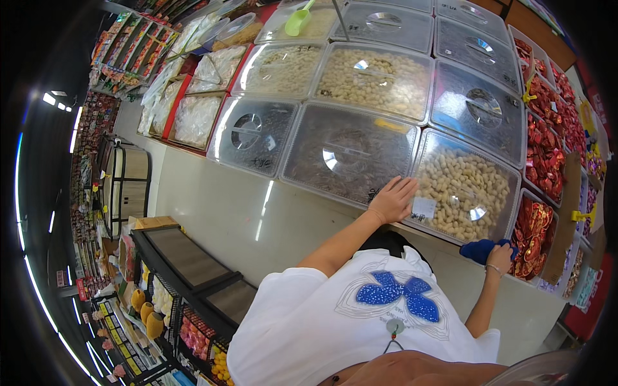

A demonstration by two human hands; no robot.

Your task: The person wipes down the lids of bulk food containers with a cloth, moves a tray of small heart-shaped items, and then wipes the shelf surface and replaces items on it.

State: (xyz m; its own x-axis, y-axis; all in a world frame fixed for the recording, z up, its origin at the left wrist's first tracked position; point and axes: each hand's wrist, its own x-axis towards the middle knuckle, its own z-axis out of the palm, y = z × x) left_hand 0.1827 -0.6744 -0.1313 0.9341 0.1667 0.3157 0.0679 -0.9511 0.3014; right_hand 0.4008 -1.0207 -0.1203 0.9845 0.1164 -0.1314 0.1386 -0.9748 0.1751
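Note:
My left hand (pixel 393 200) lies flat with its fingers slightly apart, at the near corner where the lid of a dark-filled bin (pixel 347 149) meets the clear lid of a bin of unshelled peanuts (pixel 466 193). It holds nothing that I can see. On the right, my right hand (pixel 500 257) grips a blue cloth (pixel 478 251) at the near right corner of the peanut bin. The cloth touches the lid's edge there. Beside that hand sits a bin of red-wrapped sweets (pixel 531 236).
More lidded plastic bins (pixel 376 77) spread across the display, with a green scoop (pixel 298 21) on a far one. Boxes of clear plastic bags (pixel 198 118) stand to the left. Open bins of wrapped sweets (pixel 545 159) line the right. A black-framed shelf (pixel 193 260) is behind on the left.

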